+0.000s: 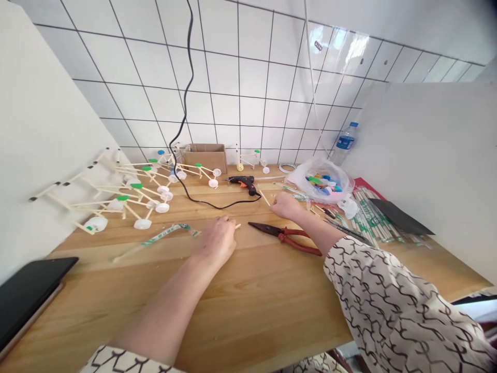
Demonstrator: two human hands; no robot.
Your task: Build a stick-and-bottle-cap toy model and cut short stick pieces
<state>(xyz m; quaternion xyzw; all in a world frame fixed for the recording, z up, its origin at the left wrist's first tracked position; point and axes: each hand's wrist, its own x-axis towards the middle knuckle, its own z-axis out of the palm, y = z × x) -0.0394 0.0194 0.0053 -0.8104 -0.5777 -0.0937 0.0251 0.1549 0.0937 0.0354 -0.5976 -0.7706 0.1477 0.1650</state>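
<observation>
My left hand [219,238] is closed over the middle of the wooden table, and the pale tip of a short stick [238,226] pokes out from its fingers. To the right, my right hand [287,206] is closed on a thin wooden stick [264,196] that points up and left toward the glue gun. Pliers with red handles [285,235] lie between and in front of the hands, jaws pointing left. The black glue gun [244,182] rests behind the hands, its cord trailing left. A crumpled clear and green wrapper [166,234] is left of my left hand.
Several stick bicycles with white wheels [142,224] stand at the left. At the back are a cardboard box [205,158] and a water bottle [345,144]. A bag of coloured caps [303,178] and packaged sticks [375,215] lie right. A black tablet-like device [33,285] is near left.
</observation>
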